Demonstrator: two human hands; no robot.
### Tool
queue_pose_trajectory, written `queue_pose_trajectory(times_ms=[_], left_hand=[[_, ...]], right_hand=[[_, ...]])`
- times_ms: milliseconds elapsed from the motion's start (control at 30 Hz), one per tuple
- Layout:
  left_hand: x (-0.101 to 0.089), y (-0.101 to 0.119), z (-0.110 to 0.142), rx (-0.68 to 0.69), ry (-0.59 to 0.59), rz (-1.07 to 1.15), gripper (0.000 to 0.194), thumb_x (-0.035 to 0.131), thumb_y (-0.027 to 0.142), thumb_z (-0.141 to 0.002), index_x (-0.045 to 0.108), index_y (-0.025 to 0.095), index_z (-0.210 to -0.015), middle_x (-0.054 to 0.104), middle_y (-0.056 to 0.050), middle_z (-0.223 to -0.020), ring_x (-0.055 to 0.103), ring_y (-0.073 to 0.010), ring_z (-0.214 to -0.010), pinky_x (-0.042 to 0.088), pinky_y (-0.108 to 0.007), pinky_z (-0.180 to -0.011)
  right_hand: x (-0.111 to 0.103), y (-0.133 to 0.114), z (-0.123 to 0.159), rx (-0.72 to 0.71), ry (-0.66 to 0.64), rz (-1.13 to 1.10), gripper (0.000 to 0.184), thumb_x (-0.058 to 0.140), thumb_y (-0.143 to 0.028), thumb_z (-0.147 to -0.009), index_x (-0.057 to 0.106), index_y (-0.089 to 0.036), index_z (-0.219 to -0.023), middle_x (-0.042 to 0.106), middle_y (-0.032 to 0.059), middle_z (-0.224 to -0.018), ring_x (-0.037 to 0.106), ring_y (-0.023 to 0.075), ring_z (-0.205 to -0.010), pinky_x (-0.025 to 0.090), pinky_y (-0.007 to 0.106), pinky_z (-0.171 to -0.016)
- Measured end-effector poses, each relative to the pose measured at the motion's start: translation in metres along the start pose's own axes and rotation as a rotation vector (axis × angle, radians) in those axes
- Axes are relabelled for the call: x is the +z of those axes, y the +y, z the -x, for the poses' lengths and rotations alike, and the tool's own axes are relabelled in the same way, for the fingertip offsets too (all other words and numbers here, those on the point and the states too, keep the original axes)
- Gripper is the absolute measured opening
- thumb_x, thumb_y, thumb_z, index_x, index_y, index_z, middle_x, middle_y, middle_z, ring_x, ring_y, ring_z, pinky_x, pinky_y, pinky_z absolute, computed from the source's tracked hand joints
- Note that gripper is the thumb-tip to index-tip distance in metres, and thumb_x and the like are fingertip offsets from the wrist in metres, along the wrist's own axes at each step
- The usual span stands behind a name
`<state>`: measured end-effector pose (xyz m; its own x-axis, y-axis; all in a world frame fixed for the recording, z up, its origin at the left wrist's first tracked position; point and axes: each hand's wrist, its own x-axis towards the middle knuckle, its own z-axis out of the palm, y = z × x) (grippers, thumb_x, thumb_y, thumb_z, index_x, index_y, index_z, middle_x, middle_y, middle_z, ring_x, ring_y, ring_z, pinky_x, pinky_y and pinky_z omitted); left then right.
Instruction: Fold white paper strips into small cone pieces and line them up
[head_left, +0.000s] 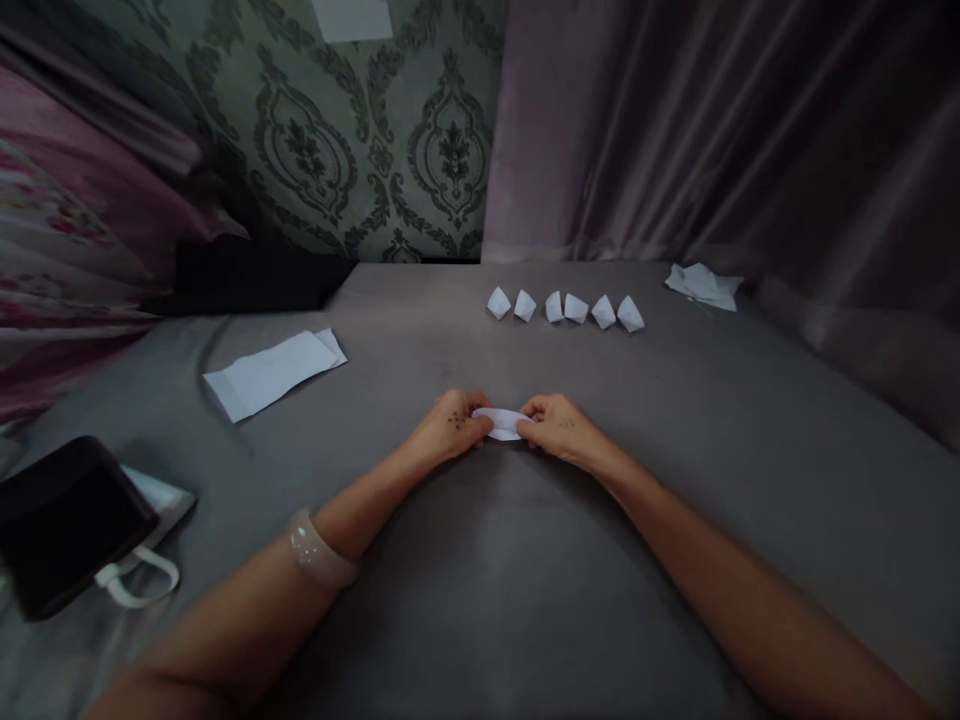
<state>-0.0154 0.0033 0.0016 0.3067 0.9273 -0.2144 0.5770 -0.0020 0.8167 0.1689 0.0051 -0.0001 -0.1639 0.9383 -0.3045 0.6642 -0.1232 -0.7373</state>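
Note:
Between my two hands is a small folded piece of white paper (504,422), long and narrow with pointed ends. My left hand (457,425) pinches its left end, the thumb lying on top. At the right end my right hand (559,425) grips it the same way, fingers curled beneath. The paper is held just over the grey sheet (465,600); its underside is hidden. Beyond the hands stands a row of several folded white paper shapes (575,308), each small and angular.
Flat white paper strips (274,372) lie to the left, and crumpled white paper pieces (703,286) at the far right. A black phone or tablet (71,525) with a white cable (142,590) rests at the near left. Black cloth (255,278) lies by the patterned wall (375,130).

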Motion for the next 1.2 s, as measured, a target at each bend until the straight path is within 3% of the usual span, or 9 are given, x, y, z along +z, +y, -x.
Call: queue_pose_trajectory(times_ms=[200, 367, 467, 600, 800, 1033, 1200], left_hand=[[0.001, 0.006, 0.003, 0.014, 0.044, -0.003, 0.024, 0.048, 0.021, -0.072, 0.068, 0.014, -0.084, 0.056, 0.002, -0.052, 0.048, -0.0099, -0.048, 0.031, -0.019, -0.045], [0.012, 0.005, 0.003, -0.019, 0.320, 0.129, 0.026, 0.051, 0.024, -0.076, 0.065, 0.013, -0.096, 0.064, -0.002, -0.067, 0.056, -0.0114, -0.056, 0.039, -0.019, -0.050], [0.018, 0.006, 0.003, -0.001, 0.404, 0.205, 0.026, 0.053, 0.027, -0.078, 0.063, 0.012, -0.097, 0.065, -0.004, -0.071, 0.059, -0.0126, -0.060, 0.041, -0.020, -0.050], [0.017, 0.006, 0.006, 0.002, 0.409, 0.270, 0.024, 0.050, 0.029, -0.081, 0.063, 0.011, -0.090, 0.064, -0.004, -0.067, 0.057, -0.0120, -0.056, 0.040, -0.019, -0.048], [0.010, 0.003, 0.010, 0.004, 0.416, 0.215, 0.027, 0.049, 0.033, -0.082, 0.065, 0.012, -0.083, 0.062, -0.002, -0.064, 0.053, -0.0108, -0.054, 0.037, -0.019, -0.048], [0.005, 0.001, 0.010, 0.004, 0.400, 0.088, 0.027, 0.053, 0.037, -0.080, 0.062, 0.014, -0.069, 0.056, 0.001, -0.058, 0.050, -0.0111, -0.054, 0.034, -0.022, -0.052], [0.003, 0.007, 0.014, -0.014, 0.382, -0.039, 0.023, 0.052, 0.032, -0.081, 0.061, 0.016, -0.068, 0.054, 0.002, -0.056, 0.048, -0.0111, -0.054, 0.031, -0.023, -0.053]], right_hand=[[-0.002, -0.006, 0.007, -0.019, 0.020, 0.050, 0.008, 0.057, -0.019, -0.071, 0.063, -0.015, -0.073, 0.059, -0.0015, -0.054, 0.045, 0.0072, -0.044, 0.027, 0.019, -0.042], [0.010, -0.013, 0.011, 0.005, 0.152, -0.114, 0.009, 0.053, -0.019, -0.075, 0.060, -0.016, -0.079, 0.060, -0.0017, -0.054, 0.049, 0.0070, -0.042, 0.033, 0.017, -0.041], [0.023, -0.020, 0.008, 0.065, 0.183, -0.237, 0.012, 0.050, -0.022, -0.078, 0.056, -0.016, -0.086, 0.062, -0.0017, -0.056, 0.049, 0.0077, -0.037, 0.034, 0.017, -0.036], [0.034, -0.033, 0.004, 0.043, 0.136, -0.249, 0.009, 0.048, -0.025, -0.080, 0.053, -0.017, -0.079, 0.063, -0.0003, -0.056, 0.052, 0.0091, -0.037, 0.035, 0.017, -0.033], [0.033, -0.041, 0.001, -0.053, 0.153, -0.138, 0.023, 0.048, -0.029, -0.081, 0.051, -0.018, -0.062, 0.061, 0.0005, -0.051, 0.051, 0.0089, -0.036, 0.035, 0.018, -0.037], [0.031, -0.038, 0.006, -0.169, 0.208, 0.054, 0.027, 0.048, -0.029, -0.083, 0.058, -0.017, -0.060, 0.062, 0.0024, -0.054, 0.055, 0.0116, -0.049, 0.034, 0.021, -0.048], [0.034, -0.035, 0.003, -0.139, 0.250, 0.191, 0.028, 0.049, -0.029, -0.082, 0.061, -0.017, -0.059, 0.063, 0.0039, -0.056, 0.055, 0.0129, -0.053, 0.031, 0.023, -0.051]])
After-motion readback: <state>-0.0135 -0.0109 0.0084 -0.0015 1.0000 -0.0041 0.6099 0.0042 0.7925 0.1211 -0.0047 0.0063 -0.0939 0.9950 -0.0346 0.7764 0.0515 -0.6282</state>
